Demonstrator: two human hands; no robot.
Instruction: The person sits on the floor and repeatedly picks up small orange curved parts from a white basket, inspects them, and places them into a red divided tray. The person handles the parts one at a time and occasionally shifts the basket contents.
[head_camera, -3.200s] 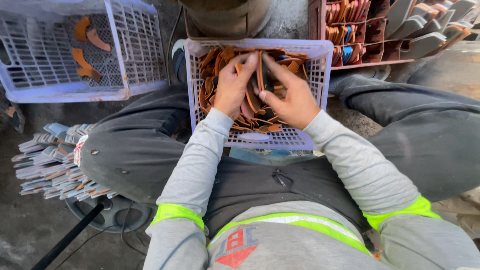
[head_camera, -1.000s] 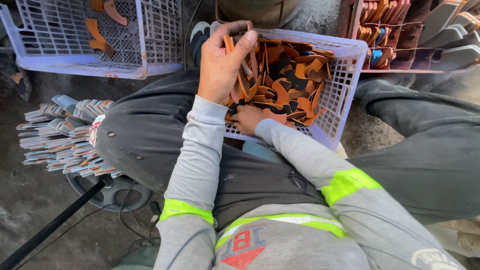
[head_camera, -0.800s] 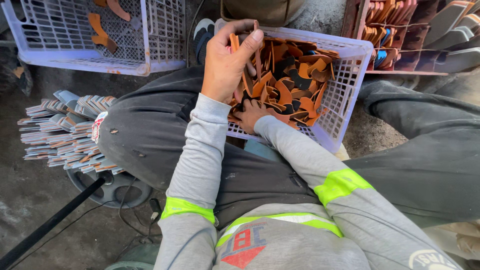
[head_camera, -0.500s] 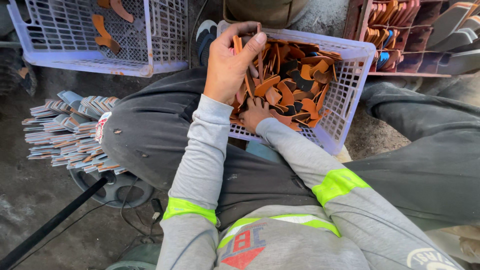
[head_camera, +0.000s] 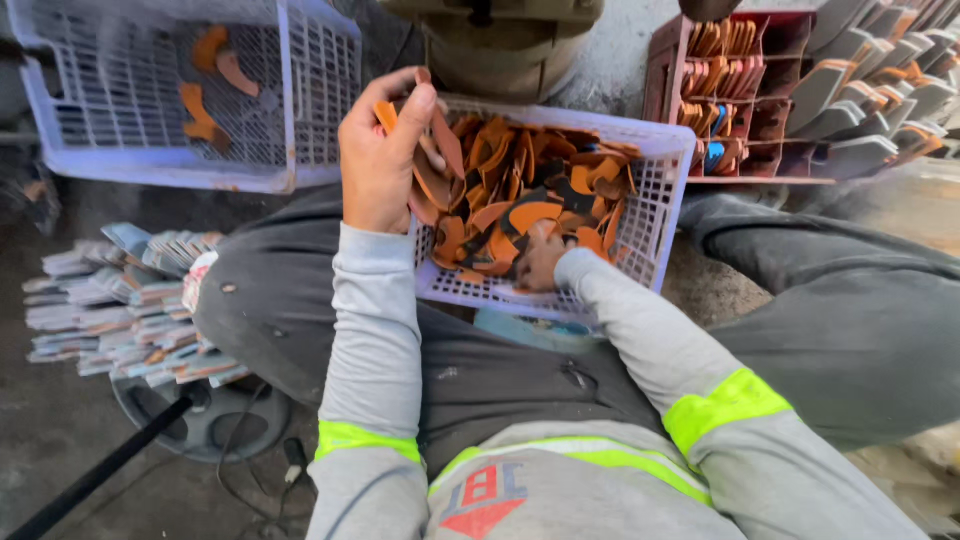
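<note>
Right now I see the brown leather pieces (head_camera: 520, 205) heaped in the lavender basket (head_camera: 650, 215) resting on the lap. My left hand (head_camera: 385, 150) is raised at that basket's left rim, its grip clamped on a small stack of pieces (head_camera: 435, 150). My right hand (head_camera: 540, 262) is buried among the pieces at the basket's near wall; I cannot tell whether its grip is closed. Left of the basket sits a second crate (head_camera: 300, 110) with a few pieces, and below that lie stacked flat cards (head_camera: 120, 300). Right of the basket stands a red rack (head_camera: 765, 110).
</note>
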